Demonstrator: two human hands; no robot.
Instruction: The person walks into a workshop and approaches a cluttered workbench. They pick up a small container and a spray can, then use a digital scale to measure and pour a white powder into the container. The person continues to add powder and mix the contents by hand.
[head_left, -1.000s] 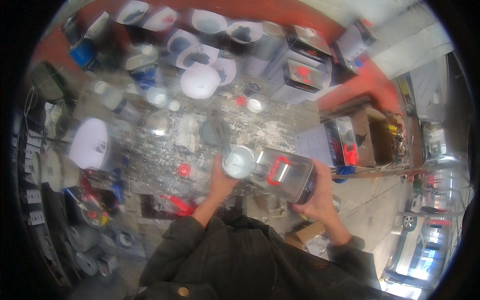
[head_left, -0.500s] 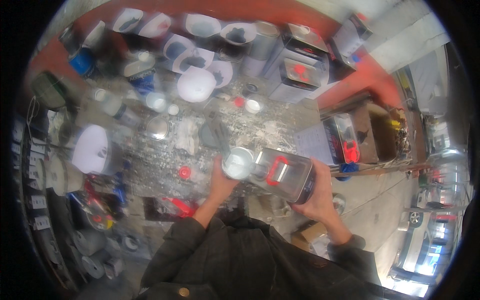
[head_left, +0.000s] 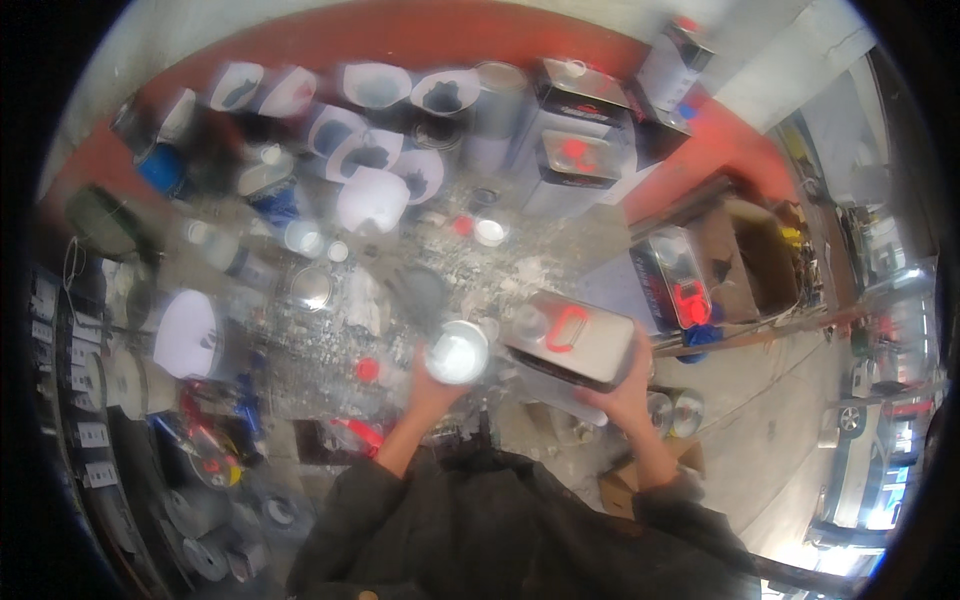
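My left hand (head_left: 430,398) is wrapped round a round cup (head_left: 457,350) with pale, whitish contents, held above the bench. Just to its right, my right hand (head_left: 626,396) grips a rectangular metal can (head_left: 590,345) by its right end. A red handle (head_left: 570,329) is on the can's top, and its spout end points toward the cup. The can's top faces up, with a small gap between spout and cup. Motion blur hides whether any liquid runs between them. A red cap (head_left: 368,369) lies on the bench left of the cup.
The workbench (head_left: 400,325) is spattered with pale residue. Paper-covered pots (head_left: 372,200) and tall metal cans (head_left: 575,160) line its back. Another can (head_left: 680,285) and a cardboard box (head_left: 755,255) stand right. A white-topped tub (head_left: 190,335) is left.
The can has levelled from its tilt, and its spout has drawn back from the cup. My left hand has brought the cup slightly left and nearer me. The whole view has shifted.
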